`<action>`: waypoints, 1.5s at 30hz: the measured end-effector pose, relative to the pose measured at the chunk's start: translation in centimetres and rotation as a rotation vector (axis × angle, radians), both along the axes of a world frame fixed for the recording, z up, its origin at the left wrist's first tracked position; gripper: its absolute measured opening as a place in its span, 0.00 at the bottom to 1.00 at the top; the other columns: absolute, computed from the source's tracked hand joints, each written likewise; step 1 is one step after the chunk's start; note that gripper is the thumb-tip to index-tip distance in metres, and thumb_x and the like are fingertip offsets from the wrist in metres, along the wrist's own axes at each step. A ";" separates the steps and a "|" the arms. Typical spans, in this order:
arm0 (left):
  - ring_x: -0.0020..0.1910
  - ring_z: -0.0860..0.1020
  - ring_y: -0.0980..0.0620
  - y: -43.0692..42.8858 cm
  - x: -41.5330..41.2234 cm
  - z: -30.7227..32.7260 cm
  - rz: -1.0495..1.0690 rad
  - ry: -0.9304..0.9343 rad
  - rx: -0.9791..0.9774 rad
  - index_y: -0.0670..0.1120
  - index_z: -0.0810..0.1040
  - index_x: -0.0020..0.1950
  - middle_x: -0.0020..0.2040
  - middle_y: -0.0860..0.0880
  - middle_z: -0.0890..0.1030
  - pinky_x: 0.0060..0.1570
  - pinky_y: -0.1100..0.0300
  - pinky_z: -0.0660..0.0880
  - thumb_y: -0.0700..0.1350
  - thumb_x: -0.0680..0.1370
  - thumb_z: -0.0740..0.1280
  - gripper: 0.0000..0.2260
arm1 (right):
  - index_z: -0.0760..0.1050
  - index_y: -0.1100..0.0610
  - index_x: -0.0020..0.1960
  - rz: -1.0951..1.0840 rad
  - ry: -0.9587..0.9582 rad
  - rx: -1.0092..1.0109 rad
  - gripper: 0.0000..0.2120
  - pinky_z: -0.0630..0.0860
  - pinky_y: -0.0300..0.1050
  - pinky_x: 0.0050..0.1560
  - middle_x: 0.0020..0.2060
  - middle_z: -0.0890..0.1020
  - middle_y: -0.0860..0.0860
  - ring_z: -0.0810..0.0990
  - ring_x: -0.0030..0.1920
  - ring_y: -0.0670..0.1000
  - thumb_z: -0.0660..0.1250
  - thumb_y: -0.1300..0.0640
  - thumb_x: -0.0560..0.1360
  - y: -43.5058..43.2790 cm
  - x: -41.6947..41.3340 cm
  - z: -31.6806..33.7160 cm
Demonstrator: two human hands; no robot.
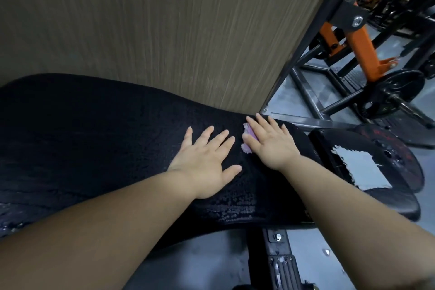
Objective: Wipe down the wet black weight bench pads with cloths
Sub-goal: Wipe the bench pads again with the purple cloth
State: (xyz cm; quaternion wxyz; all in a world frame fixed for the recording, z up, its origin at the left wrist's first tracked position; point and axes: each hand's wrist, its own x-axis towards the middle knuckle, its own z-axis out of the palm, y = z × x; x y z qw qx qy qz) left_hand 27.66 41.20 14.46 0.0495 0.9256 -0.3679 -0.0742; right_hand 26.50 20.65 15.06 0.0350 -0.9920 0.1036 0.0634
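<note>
The long black bench pad [94,139] runs across the lower half of the view, with wet beads glinting along its near edge. My left hand [207,158] lies flat on the pad with fingers spread. Just to its right, my right hand [268,141] presses a small pink cloth [247,135] flat against the pad near its right end; only the cloth's left edge shows from under the palm. A second, smaller black seat pad [329,153] sits to the right, and a white-grey cloth [360,169] lies spread on it.
A wood-grain wall panel [164,30] stands right behind the bench. To the right are a black and orange machine frame [360,47] and a weight plate [395,92] on the grey floor. The bench's metal base [280,261] shows below the pad.
</note>
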 end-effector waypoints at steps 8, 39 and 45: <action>0.78 0.36 0.51 -0.1 0.2 -0.2 0.012 0.005 0.004 0.54 0.42 0.80 0.80 0.56 0.41 0.73 0.39 0.35 0.67 0.80 0.43 0.32 | 0.57 0.41 0.76 -0.100 0.099 0.028 0.25 0.48 0.59 0.75 0.78 0.52 0.47 0.46 0.78 0.53 0.45 0.37 0.80 -0.3 8.5 0.4; 0.78 0.38 0.54 4.0 0.5 1.2 0.002 0.063 0.076 0.59 0.42 0.79 0.79 0.58 0.41 0.72 0.37 0.34 0.65 0.81 0.42 0.28 | 0.48 0.42 0.78 0.025 -0.096 -0.040 0.39 0.42 0.56 0.75 0.77 0.50 0.42 0.43 0.78 0.50 0.31 0.30 0.70 8.0 -12.2 -0.4; 0.78 0.38 0.53 4.0 0.3 0.6 0.045 0.032 0.015 0.55 0.42 0.80 0.80 0.57 0.41 0.73 0.39 0.35 0.63 0.82 0.41 0.28 | 0.45 0.43 0.78 -0.007 -0.027 -0.041 0.30 0.42 0.56 0.76 0.78 0.47 0.45 0.42 0.78 0.51 0.43 0.35 0.78 7.0 -7.4 0.0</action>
